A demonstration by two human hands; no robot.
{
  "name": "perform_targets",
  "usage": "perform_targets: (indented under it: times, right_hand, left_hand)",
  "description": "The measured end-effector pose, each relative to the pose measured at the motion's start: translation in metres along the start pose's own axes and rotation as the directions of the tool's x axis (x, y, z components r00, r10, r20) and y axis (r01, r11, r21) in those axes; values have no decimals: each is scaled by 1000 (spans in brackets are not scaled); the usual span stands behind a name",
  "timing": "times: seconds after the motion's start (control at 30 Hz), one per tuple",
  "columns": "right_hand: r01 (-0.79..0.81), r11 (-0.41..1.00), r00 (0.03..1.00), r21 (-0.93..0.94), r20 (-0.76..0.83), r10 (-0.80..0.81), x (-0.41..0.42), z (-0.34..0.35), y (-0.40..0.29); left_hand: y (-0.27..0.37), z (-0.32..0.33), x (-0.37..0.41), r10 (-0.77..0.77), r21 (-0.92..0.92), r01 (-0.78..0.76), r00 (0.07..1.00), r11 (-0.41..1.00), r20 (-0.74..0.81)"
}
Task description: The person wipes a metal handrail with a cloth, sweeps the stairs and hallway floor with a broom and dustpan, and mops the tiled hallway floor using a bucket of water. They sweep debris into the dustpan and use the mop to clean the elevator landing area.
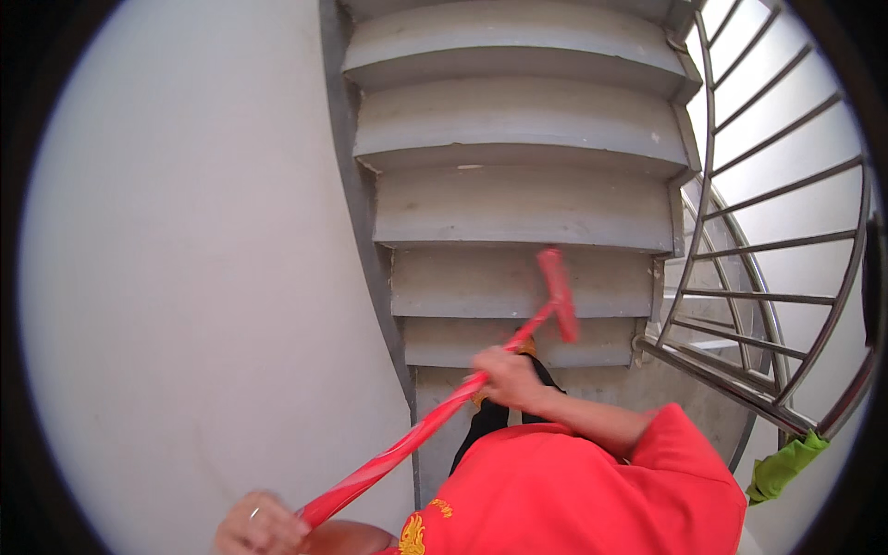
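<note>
A long red broom or similar floor tool (416, 437) runs diagonally from the lower left towards the stairs. My left hand (260, 524), with a ring on one finger, is closed around its upper end beside the white wall. Lower down the shaft, my right hand (510, 378) grips it in front of my body. The tool's red head (559, 297) is blurred and lies over a grey stair step (479, 281), near the step's right half; whether it touches the step I cannot tell. My feet, partly hidden behind my right hand and the shaft, are at the bottom of the flight.
Grey concrete stairs (513, 201) rise ahead, with a white wall (208, 243) along the left. A metal railing (763, 298) curves down the right side. A green cloth (787, 468) hangs at the railing's lower end. Another stair section shows through the bars.
</note>
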State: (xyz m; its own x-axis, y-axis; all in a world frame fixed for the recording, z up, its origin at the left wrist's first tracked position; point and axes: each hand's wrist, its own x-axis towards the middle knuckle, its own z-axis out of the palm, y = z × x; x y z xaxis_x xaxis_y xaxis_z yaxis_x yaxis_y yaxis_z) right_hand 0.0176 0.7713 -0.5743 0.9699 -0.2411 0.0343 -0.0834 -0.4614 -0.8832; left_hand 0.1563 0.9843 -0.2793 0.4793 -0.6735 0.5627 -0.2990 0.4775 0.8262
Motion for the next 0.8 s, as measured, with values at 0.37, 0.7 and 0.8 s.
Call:
perform_targets:
  times: [0.37, 0.7, 0.8]
  right_hand:
    - [-327, 881, 895, -343, -411, 172, -29, 90, 152]
    - [-5, 944, 996, -329, -85, -25, 72, 307, 37]
    - [108, 949, 992, -296, -33, -123, 97, 349, 14]
  left_hand:
    - [-135, -32, -125, -340, -223, 297, 921, 928, -191]
    - [-18, -156, -278, 181, 422, 65, 835, 904, -519]
    - [14, -154, -298, 199, 503, 153, 792, 850, -577]
